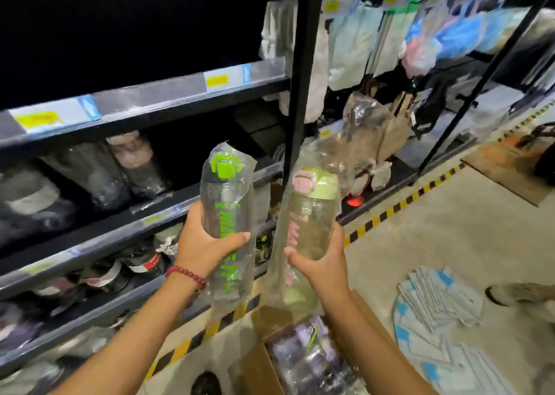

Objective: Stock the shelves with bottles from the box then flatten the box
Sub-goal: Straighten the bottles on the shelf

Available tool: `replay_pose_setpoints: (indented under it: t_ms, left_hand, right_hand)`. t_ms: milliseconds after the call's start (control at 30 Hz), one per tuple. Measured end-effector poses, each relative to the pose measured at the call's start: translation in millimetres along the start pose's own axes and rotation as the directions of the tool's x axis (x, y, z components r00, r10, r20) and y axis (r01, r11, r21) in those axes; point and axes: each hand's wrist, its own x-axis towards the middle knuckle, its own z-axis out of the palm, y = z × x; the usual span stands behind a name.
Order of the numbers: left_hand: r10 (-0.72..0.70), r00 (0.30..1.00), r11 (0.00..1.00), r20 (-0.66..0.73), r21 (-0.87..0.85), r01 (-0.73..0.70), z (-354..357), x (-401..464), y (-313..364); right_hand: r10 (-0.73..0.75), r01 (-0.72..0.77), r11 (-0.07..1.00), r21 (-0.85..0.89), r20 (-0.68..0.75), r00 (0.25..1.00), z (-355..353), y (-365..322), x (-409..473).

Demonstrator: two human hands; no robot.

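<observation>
Legible markings: partial print on two wrapped bottles only.
Green-lidded bottle (226, 214), centre frame: green vertical letters "MA…", remainder obscured. Pink-lidded bottle (310, 214): pink lettering unreadable. Shelf-edge labels (216, 80), upper left: blurred.

Green-capped bottle (225, 211) and pink-capped bottle (309, 214), plastic-wrapped, upright, held above open cardboard box (261, 361).

Dim aisle, pale concrete floor (450, 229), yellow-black hazard tape (399, 202), black upright post (300, 79), hanging packaged goods (354, 43)
</observation>
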Motion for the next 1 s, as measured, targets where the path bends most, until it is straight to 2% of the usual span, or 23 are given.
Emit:
replay_pose_setpoints:
  t_ms: [300, 500, 733, 900, 1000]
  left_hand:
    - [-0.05, 0.988, 0.998, -0.144, -0.042, 0.045, -72.3, 23.9, -18.2]
    - [-0.106, 0.988, 0.994, -0.112, -0.016, 0.105, -106.4, 56.7, -57.1]
    - [-0.152, 0.987, 0.986, -0.053, -0.074, 0.148, -108.4, 94.3, -93.9]
    - [-0.24, 0.968, 0.971, -0.07, 0.004, 0.241, -95.8, 109.7, -116.5]
    - [-0.261, 0.962, 0.965, -0.082, -0.006, 0.261, -89.4, 122.1, -122.1]
  right_hand:
    - [0.001, 0.01, 0.998, -0.058, 0.182, 0.983, 83.6, -16.5, 36.7]
    - [0.033, -0.016, 0.996, -0.087, 0.196, 0.98, 137.4, -6.6, 53.7]
    - [0.101, -0.083, 0.988, -0.133, 0.136, 0.986, 176.4, 16.9, 68.2]
    - [0.182, -0.149, 0.972, -0.184, 0.177, 0.967, 187.1, 36.9, 85.9]
    - [0.197, -0.159, 0.969, -0.19, 0.2, 0.96, 193.6, 39.5, 110.5]
